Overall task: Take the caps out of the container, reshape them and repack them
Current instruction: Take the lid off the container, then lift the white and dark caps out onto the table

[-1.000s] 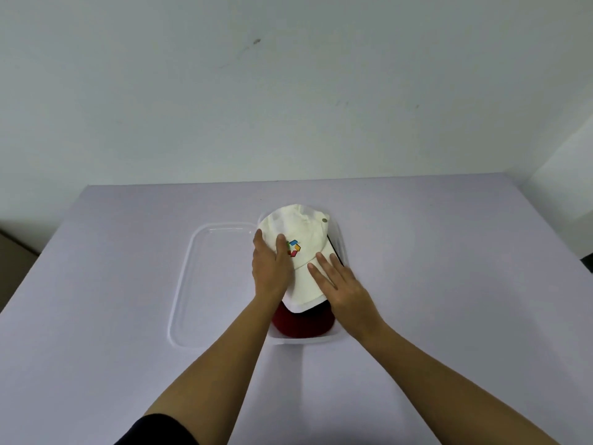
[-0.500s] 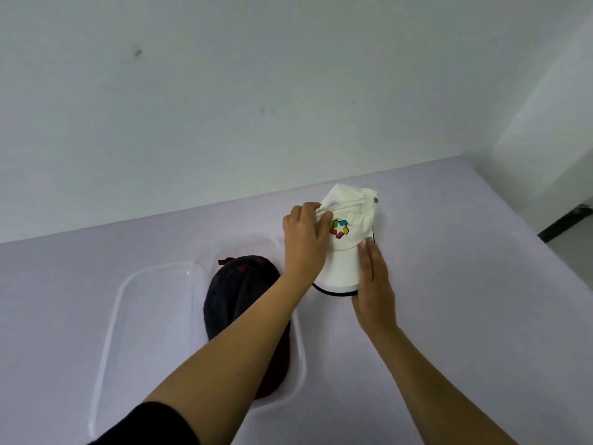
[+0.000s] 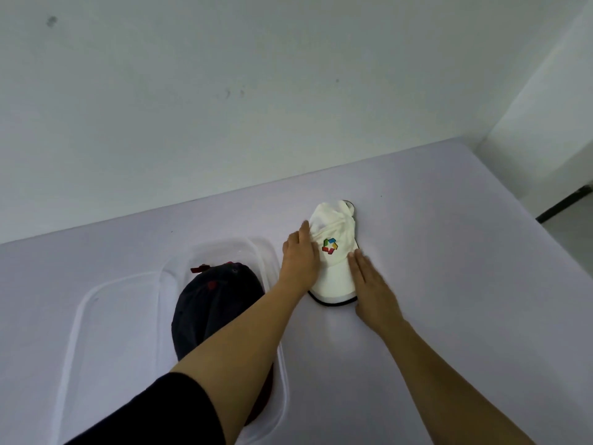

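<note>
The light is soft, even and rather dim, with a cool lavender cast over the table (image 3: 449, 252) and the grey-white wall (image 3: 256, 91); its source lies out of view. Shadows on the table are faint and soft-edged, barely darker beside the arms. The clear container (image 3: 284, 396) shows weak pale highlights along its rim. The dark cap (image 3: 218, 303) sinks to near-black with little detail, and the white cap (image 3: 333, 274) looks flat. The right hand (image 3: 373, 290) is slightly smeared by motion. The wide lens tilts the table edge and bends lines toward the frame's borders.

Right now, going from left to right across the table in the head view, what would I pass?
clear lid → dark cap → left hand → white cap → right hand
</note>
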`<state>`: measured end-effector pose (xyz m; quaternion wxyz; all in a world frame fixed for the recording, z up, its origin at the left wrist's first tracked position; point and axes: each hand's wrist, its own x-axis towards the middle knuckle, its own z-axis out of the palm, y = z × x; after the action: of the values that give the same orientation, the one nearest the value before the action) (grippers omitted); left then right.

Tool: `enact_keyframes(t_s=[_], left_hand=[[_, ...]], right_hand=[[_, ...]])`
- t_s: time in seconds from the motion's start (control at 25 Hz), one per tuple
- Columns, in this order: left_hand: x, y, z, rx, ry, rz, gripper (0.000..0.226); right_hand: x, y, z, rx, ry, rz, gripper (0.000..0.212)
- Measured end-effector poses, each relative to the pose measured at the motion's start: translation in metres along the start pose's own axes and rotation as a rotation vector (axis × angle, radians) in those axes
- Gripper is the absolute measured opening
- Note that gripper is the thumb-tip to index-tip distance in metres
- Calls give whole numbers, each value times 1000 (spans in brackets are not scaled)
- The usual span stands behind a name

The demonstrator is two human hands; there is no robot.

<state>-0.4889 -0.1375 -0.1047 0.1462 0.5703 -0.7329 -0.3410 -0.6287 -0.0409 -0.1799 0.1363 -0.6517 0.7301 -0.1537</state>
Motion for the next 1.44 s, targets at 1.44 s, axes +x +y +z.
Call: enact_keyframes(t_s=[1.44], left_hand=[[-212,-7,-138,-558,376,148,56]], right_hand=[[-87,-219,-123,1069,381,-45,23]])
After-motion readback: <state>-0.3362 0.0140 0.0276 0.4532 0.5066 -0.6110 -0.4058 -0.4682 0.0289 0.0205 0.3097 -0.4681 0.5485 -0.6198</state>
